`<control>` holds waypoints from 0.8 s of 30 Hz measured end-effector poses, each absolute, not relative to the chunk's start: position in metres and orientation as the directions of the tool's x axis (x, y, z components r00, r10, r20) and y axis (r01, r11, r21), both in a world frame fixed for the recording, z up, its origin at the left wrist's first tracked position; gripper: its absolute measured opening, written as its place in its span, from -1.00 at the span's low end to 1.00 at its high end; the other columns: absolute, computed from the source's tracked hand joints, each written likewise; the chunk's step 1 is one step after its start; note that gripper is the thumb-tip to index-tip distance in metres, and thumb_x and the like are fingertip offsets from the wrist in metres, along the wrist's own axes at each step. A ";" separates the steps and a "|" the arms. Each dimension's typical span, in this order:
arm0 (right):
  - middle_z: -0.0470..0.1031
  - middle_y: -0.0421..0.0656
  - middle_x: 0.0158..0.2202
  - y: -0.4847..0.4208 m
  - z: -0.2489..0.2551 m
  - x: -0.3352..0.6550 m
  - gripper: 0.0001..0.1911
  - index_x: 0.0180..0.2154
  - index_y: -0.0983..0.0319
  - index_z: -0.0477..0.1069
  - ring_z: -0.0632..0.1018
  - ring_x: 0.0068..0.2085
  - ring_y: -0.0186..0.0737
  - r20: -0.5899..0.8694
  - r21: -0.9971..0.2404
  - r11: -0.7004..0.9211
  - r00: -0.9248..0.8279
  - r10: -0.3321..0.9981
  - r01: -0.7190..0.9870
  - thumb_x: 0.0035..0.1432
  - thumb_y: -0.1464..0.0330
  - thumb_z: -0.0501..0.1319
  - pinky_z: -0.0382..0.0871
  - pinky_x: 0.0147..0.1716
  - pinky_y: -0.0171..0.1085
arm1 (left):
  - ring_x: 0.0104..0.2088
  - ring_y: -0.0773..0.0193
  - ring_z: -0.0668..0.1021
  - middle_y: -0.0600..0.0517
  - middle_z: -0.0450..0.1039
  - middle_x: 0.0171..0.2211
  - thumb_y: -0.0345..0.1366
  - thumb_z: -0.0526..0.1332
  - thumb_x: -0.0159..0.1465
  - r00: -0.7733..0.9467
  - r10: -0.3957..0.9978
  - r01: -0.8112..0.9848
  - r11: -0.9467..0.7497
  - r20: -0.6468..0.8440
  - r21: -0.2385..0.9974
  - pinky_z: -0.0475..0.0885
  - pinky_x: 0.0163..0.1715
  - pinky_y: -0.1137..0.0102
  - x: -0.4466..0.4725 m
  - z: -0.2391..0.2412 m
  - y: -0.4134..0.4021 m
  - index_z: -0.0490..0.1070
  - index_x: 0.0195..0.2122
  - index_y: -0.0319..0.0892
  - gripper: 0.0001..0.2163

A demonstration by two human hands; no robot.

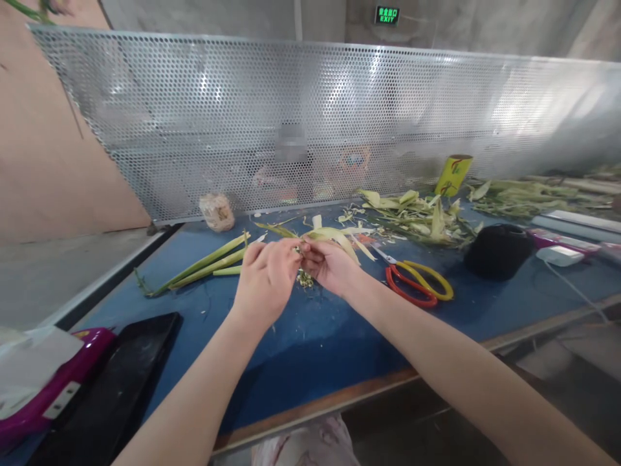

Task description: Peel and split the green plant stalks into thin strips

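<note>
A blue, felt-like mat covers the desk (301, 349), which has a wooden front edge and is littered with fine plant scraps. Along its far side stands a perforated sheet-metal screen (339, 123), shiny and dotted with round holes; behind it are a grey concrete wall and a green exit sign (387, 15). To the left is a plain brown board wall.

At the centre of the desk the left hand (266, 278) and right hand (330, 265) meet, fingertips pinched together on a pale yellow-green leaf strip (334, 236) that curves away toward 1 o'clock. Small crumbs of trimmings lie just under the hands.

At 10 o'clock from the hands lie long, smooth green stalks (204, 265), side by side. At 3 o'clock rest scissors (420, 285) with one red and one yellow loop handle, blades pointing toward the hands. Beyond them sits a round black ball of twine (497, 251). At 1 o'clock is a loose heap of husks (422, 217), dry and curling, with a yellow cylinder (453, 175) behind it. At 8 o'clock lie a flat black tray (116, 382) and a glossy magenta device (58, 382).
</note>
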State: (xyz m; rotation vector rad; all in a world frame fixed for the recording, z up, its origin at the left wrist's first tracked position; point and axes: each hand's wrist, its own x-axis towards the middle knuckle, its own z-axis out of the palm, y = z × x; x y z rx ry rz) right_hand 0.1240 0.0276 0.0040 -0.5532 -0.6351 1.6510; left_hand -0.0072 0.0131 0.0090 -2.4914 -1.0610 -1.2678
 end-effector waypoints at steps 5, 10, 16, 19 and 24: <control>0.11 -0.36 -0.74 0.031 -0.002 0.127 -0.76 -0.65 0.28 0.17 0.05 -0.71 -0.57 -0.125 -0.709 -0.230 -0.203 0.971 -0.666 0.01 0.55 0.08 0.01 -0.73 -0.52 | -0.07 0.17 0.45 -0.01 0.47 -0.21 -0.43 0.02 0.16 0.560 0.502 0.593 -0.798 0.659 0.104 0.18 0.02 0.10 -0.007 0.012 0.018 0.29 -0.33 -0.10 -0.87; 0.14 -0.33 -0.75 0.031 -0.008 0.123 -0.76 -0.64 0.30 0.18 0.03 -0.72 -0.57 -0.202 -0.735 -0.372 -0.341 0.918 -0.567 0.02 0.59 0.01 -0.09 -0.75 -0.51 | -0.25 0.10 0.52 -0.06 0.46 -0.34 -0.37 0.03 0.15 0.450 0.648 0.651 -0.709 0.614 0.271 0.34 -0.17 0.16 -0.010 0.007 0.024 0.28 -0.32 -0.14 -0.91; 0.19 -0.31 -0.73 0.027 -0.006 0.122 -0.75 -0.62 0.33 0.19 0.04 -0.72 -0.60 -0.180 -0.780 -0.377 -0.397 0.900 -0.499 0.06 0.59 0.00 -0.08 -0.74 -0.54 | -0.41 0.23 0.52 -0.02 0.37 -0.33 -0.39 0.06 0.13 0.309 0.732 0.633 -0.635 0.608 0.443 0.38 -0.32 0.29 -0.010 0.008 0.021 0.11 -0.28 -0.15 -0.86; 0.27 -0.27 -0.70 0.027 -0.004 0.125 -0.79 -0.57 0.33 0.24 0.09 -0.71 -0.60 -0.170 -0.862 -0.337 -0.410 0.896 -0.379 0.09 0.51 0.05 -0.04 -0.73 -0.54 | -0.61 0.37 0.47 0.09 0.34 -0.39 -0.42 0.07 0.11 0.261 0.807 0.543 -0.577 0.530 0.611 0.37 -0.52 0.40 -0.013 0.008 0.024 -0.03 -0.21 -0.13 -0.73; 0.36 -0.20 -0.62 0.025 -0.001 0.134 -0.86 -0.53 0.33 0.33 0.21 -0.67 -0.54 -0.146 -0.989 -0.141 -0.407 0.902 0.041 0.04 0.43 0.13 0.10 -0.70 -0.47 | -0.66 0.41 0.46 0.18 0.32 -0.46 -0.44 0.10 0.08 0.197 0.874 0.471 -0.481 0.443 0.739 0.33 -0.59 0.47 -0.019 0.005 0.030 -0.11 -0.21 -0.10 -0.64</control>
